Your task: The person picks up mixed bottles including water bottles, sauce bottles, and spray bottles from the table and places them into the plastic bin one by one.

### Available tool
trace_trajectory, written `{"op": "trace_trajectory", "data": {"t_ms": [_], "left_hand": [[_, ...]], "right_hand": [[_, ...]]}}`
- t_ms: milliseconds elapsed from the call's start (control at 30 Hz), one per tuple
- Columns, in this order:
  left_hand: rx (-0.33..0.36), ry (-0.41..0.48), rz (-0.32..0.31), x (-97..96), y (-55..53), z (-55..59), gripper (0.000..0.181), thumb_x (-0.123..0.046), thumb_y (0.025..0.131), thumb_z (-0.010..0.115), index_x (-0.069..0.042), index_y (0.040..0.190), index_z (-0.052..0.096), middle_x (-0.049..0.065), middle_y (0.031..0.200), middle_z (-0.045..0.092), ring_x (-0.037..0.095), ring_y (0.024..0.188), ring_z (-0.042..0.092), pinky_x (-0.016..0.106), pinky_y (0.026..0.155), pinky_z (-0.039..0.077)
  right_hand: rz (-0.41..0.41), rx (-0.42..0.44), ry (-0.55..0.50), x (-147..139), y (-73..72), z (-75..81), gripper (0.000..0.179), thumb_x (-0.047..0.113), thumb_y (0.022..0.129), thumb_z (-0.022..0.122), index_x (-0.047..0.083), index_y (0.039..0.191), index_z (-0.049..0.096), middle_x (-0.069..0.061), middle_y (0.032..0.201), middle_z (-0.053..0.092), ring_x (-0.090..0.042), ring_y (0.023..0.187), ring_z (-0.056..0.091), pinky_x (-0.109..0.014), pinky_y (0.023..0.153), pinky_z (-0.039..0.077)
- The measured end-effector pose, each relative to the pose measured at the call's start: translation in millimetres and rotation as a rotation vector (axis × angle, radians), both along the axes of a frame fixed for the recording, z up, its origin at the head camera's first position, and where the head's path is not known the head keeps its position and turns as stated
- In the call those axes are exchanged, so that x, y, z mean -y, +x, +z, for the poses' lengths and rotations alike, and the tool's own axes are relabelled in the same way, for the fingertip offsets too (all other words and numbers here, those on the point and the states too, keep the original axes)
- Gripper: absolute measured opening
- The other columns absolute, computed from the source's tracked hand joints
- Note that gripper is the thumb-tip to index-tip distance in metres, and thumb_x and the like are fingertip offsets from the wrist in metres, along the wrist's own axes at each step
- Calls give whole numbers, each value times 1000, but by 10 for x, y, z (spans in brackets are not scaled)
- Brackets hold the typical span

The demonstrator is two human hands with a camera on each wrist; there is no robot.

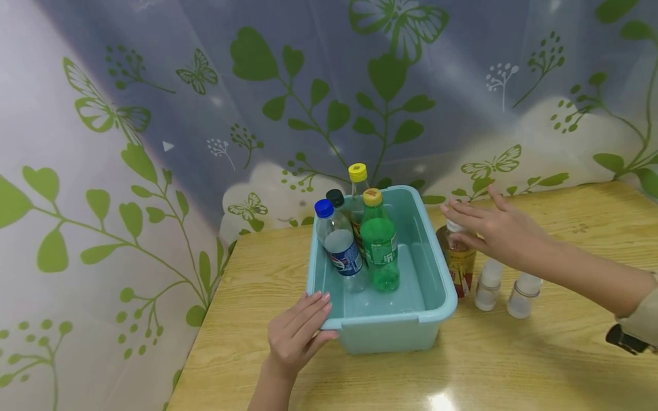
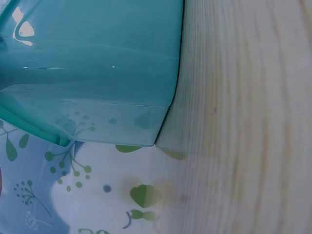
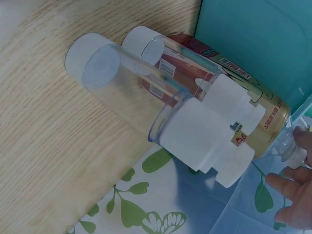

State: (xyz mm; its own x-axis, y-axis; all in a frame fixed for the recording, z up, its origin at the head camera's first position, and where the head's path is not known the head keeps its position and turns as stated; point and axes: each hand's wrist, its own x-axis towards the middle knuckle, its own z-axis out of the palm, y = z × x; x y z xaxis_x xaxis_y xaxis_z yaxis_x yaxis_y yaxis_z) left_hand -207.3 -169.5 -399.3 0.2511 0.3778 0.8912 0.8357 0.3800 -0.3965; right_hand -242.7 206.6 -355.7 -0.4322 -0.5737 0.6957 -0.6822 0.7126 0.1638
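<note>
A light blue plastic tub stands on the wooden table. My left hand grips its near left corner, fingers over the rim and thumb outside; that hand is out of sight in the left wrist view, where the tub's side fills the upper left. Inside the tub are a blue-capped bottle, a green bottle, a yellow-capped bottle and a dark-capped one. My right hand is at the white cap of a brown drink bottle, fingers spread and mostly straight around the cap.
Two clear containers with white lids, one nearer the brown bottle and one farther right, stand right of the tub. A patterned curtain hangs behind and left of the table.
</note>
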Motion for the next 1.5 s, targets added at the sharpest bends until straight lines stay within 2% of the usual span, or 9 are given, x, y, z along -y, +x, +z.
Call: {"op": "trace_trajectory", "data": {"t_ms": [200, 300, 500, 633, 700, 833, 1000, 1367, 1500], "left_hand": [[0, -1, 4, -1, -4, -12, 39, -30, 91, 62, 6, 80, 73, 19, 79, 72, 28, 70, 71, 36, 74, 60], [1, -1, 7, -2, -4, -17, 39, -30, 91, 62, 6, 80, 73, 19, 79, 72, 28, 70, 71, 36, 74, 60], [0, -1, 2, 3, -1, -8, 39, -30, 91, 62, 6, 81, 73, 19, 79, 72, 28, 70, 71, 35, 75, 60], [-5, 2, 3, 8, 5, 0, 39, -30, 91, 62, 6, 80, 73, 19, 78, 72, 28, 69, 71, 35, 74, 60], [-7, 3, 4, 9, 7, 3, 39, -30, 91, 62, 6, 80, 73, 19, 78, 72, 28, 69, 71, 35, 74, 60], [-12, 3, -2, 6, 7, 8, 39, -29, 91, 62, 6, 79, 72, 19, 78, 72, 28, 69, 71, 35, 75, 59], [-9, 5, -9, 0, 1, 5, 39, -29, 91, 63, 7, 79, 72, 19, 78, 72, 29, 69, 71, 35, 78, 59], [0, 5, -8, 3, -4, -17, 39, -29, 91, 63, 7, 78, 72, 19, 79, 72, 29, 70, 71, 35, 78, 59], [2, 5, -7, 3, -2, -18, 39, -29, 91, 63, 7, 77, 72, 19, 79, 72, 29, 70, 71, 35, 79, 59]], "right_hand": [[65, 105, -75, 14, -3, -44, 50, 37, 97, 45, 2, 131, 55, -21, 127, 58, -38, 105, 62, -57, 105, 35], [80, 109, -95, 8, 2, -74, 46, 31, 95, 49, 3, 132, 54, -21, 128, 57, -35, 111, 59, -50, 103, 41], [135, 57, -124, 8, -27, -122, 48, 37, 98, 38, 8, 135, 52, -19, 127, 58, -7, 128, 38, -30, 110, 34], [145, 51, -123, 26, -25, -116, 49, 38, 99, 36, 7, 133, 53, -18, 126, 59, -6, 129, 38, -30, 109, 35], [144, 53, -119, 34, -22, -110, 50, 38, 99, 35, 6, 133, 54, -18, 126, 59, -17, 125, 48, -35, 101, 44], [138, 57, -115, 43, -19, -103, 52, 40, 100, 33, 6, 132, 55, -20, 122, 61, -37, 103, 63, -41, 72, 58], [134, 59, -110, 53, -13, -87, 53, 40, 101, 31, 3, 130, 56, -23, 120, 62, -35, 90, 67, -29, 50, 55], [116, 70, -117, 72, -13, -76, 58, 43, 99, 32, -2, 124, 60, -22, 120, 62, -28, 71, 69, -27, 51, 55], [115, 57, -125, 78, -23, -86, 58, 43, 99, 33, -3, 120, 62, -21, 118, 63, -29, 77, 70, -27, 52, 56]]}}
